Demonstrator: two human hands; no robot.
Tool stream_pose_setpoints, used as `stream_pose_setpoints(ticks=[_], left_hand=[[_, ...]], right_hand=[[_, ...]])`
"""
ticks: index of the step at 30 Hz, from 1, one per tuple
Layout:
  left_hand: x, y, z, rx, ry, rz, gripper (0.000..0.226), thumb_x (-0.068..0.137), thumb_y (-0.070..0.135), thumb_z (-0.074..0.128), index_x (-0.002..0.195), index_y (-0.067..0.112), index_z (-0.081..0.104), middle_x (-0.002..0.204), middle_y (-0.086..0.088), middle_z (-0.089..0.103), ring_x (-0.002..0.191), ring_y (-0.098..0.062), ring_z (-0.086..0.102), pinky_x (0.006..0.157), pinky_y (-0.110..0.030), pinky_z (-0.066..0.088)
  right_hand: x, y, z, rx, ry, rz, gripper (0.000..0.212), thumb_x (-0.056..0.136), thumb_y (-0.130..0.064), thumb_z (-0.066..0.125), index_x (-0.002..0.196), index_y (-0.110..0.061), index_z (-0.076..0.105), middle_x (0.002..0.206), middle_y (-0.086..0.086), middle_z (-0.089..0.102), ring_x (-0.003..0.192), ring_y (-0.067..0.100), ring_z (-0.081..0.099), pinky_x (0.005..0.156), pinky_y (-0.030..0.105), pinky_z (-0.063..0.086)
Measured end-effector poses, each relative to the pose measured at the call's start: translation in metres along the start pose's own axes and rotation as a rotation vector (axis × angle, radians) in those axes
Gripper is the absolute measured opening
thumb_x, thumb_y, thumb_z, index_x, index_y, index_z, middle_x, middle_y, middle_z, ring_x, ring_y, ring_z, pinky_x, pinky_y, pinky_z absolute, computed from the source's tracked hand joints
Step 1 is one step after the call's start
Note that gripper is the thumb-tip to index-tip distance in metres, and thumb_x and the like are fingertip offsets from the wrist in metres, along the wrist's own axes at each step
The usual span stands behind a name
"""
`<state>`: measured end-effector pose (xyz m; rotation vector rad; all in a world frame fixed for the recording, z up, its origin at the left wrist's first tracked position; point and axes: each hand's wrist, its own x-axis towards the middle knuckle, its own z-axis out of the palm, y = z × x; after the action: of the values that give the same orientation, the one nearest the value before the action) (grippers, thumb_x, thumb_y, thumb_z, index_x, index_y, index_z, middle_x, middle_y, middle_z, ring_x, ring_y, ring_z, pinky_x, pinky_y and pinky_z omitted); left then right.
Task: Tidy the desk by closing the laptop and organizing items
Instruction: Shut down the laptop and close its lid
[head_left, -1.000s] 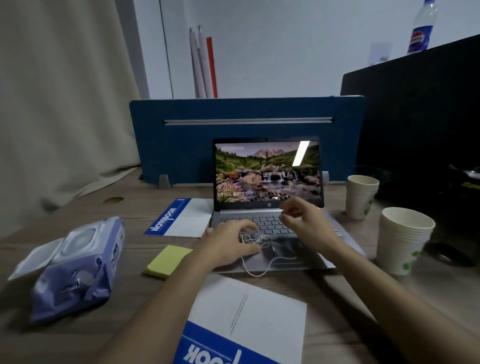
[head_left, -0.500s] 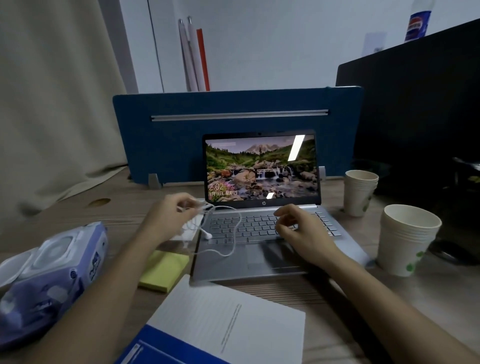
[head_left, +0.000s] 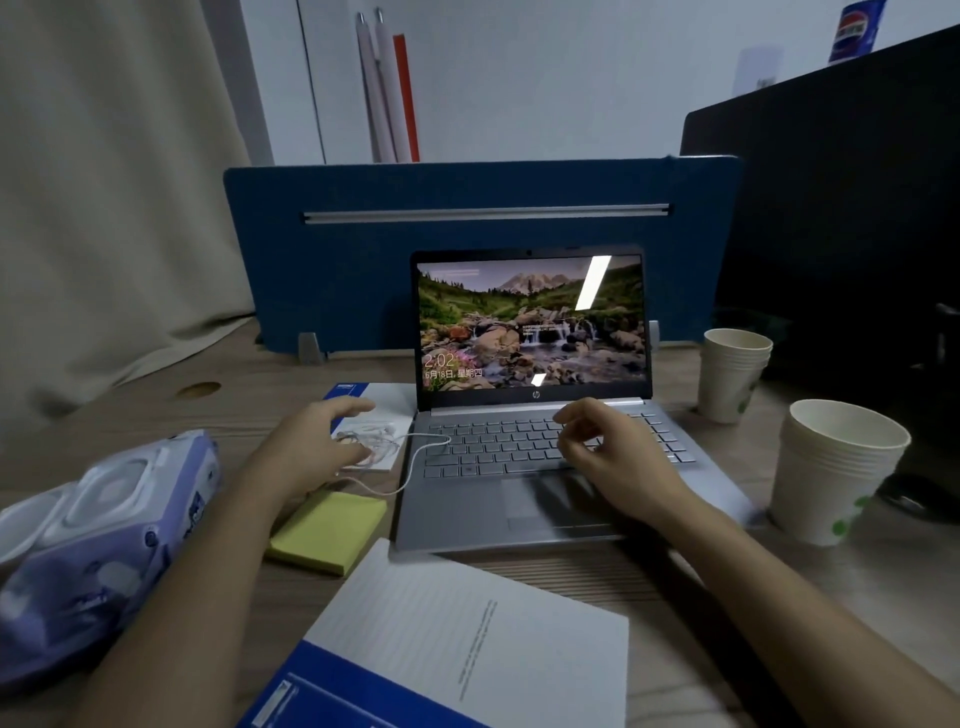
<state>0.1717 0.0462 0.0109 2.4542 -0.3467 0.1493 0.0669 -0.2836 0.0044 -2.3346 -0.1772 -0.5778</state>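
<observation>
So the laptop (head_left: 535, 415) sits mid-surface (head_left: 597, 577) with its lid up and the lock screen lit, so the closing part isn't done. The white earphones (head_left: 371, 441) lie bunched on the small notebook (head_left: 387, 400) just left of the laptop, but one loop of cord trails over the keyboard's left edge. My guess is that's why the lid is up: shut it now and the cord gets pinched.

Left hand (head_left: 317, 444) rests on the earphone pile, fingers spread and fairly straight, more pressing than gripping. Right hand (head_left: 605, 449) hovers over the keyboard's right half, fingers loosely curled, holding nothing. Both forearms reach in from the bottom. Yellow sticky notes (head_left: 327, 530) sit just below the left hand, touching the laptop's front-left corner.
</observation>
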Motion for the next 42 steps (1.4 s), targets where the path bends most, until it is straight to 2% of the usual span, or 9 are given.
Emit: stream_pose_setpoints(ticks=[3,10,14,16,21,26,32,36,42], left_hand=[[-0.003,0.005,-0.005,-0.039,-0.05,0.036,0.064,0.081,0.023,0.077,0.135,0.045,0.052,0.14,0.003,0.053,0.113,-0.013,0.049,0.077,-0.028,0.041],[-0.015,0.03,0.005,-0.179,0.022,0.187,0.04,0.091,0.034,0.066,0.128,0.045,0.057,0.133,0.02,0.055,0.128,-0.005,0.046,0.095,-0.027,0.038],[-0.016,0.047,0.019,-0.135,-0.063,0.2,0.039,0.087,0.041,0.07,0.126,0.043,0.06,0.129,-0.001,0.063,0.115,-0.025,0.058,0.094,-0.041,0.05],[-0.015,0.047,0.023,-0.072,-0.1,0.219,0.038,0.087,0.041,0.07,0.124,0.041,0.062,0.129,0.005,0.062,0.113,-0.019,0.058,0.095,-0.04,0.049],[-0.011,0.041,0.03,-0.01,-0.07,0.229,0.022,0.09,0.03,0.069,0.11,0.036,0.068,0.108,0.015,0.066,0.097,-0.006,0.061,0.074,-0.022,0.047],[-0.006,0.034,0.029,-0.017,0.029,0.198,0.015,0.092,0.019,0.066,0.091,0.033,0.072,0.09,0.015,0.069,0.083,-0.001,0.061,0.067,-0.019,0.044],[0.0,0.014,0.018,0.07,0.192,0.075,0.014,0.091,0.015,0.068,0.091,0.025,0.077,0.079,0.013,0.067,0.068,-0.001,0.061,0.056,-0.018,0.041],[0.002,0.005,0.013,0.178,0.168,0.044,0.016,0.091,0.014,0.066,0.091,0.025,0.078,0.094,0.005,0.072,0.077,-0.007,0.062,0.062,-0.025,0.047],[0.006,0.005,0.003,0.386,0.187,-0.123,0.031,0.092,0.003,0.058,0.108,0.025,0.073,0.114,-0.004,0.067,0.082,-0.015,0.058,0.064,-0.031,0.047]], right_hand=[[-0.001,0.0,-0.001,-0.008,-0.002,0.001,0.018,0.09,-0.016,0.063,0.107,-0.021,0.063,0.089,-0.011,0.067,0.09,0.008,0.062,0.08,0.025,0.049],[-0.002,0.002,0.0,-0.013,-0.003,0.02,0.018,0.09,-0.015,0.064,0.106,-0.022,0.063,0.089,-0.01,0.067,0.09,0.008,0.062,0.077,0.019,0.046],[-0.001,0.002,0.0,-0.017,-0.002,0.037,0.018,0.089,-0.014,0.063,0.106,-0.021,0.064,0.089,-0.008,0.068,0.09,0.011,0.062,0.079,0.023,0.047],[-0.001,0.003,0.001,-0.019,0.011,0.037,0.019,0.089,-0.013,0.063,0.106,-0.02,0.065,0.088,-0.008,0.068,0.09,0.011,0.063,0.079,0.023,0.047],[-0.001,0.002,0.001,-0.04,0.024,0.022,0.018,0.089,-0.014,0.064,0.106,-0.021,0.065,0.086,-0.013,0.066,0.088,0.007,0.061,0.072,0.008,0.039],[-0.003,0.0,0.0,-0.034,0.021,0.015,0.018,0.09,-0.015,0.064,0.107,-0.021,0.065,0.089,-0.01,0.066,0.09,0.008,0.061,0.074,0.01,0.04],[-0.006,-0.002,-0.003,-0.05,0.022,0.011,0.018,0.09,-0.014,0.063,0.108,-0.017,0.066,0.093,-0.006,0.067,0.094,0.011,0.061,0.08,0.017,0.043],[-0.006,-0.001,-0.003,-0.057,0.022,0.012,0.018,0.091,-0.015,0.063,0.109,-0.016,0.067,0.095,-0.007,0.067,0.095,0.009,0.06,0.076,0.004,0.037],[-0.008,-0.001,-0.005,-0.073,0.02,-0.006,0.018,0.092,-0.016,0.063,0.109,-0.017,0.067,0.097,-0.008,0.066,0.095,0.009,0.06,0.081,0.011,0.041]])
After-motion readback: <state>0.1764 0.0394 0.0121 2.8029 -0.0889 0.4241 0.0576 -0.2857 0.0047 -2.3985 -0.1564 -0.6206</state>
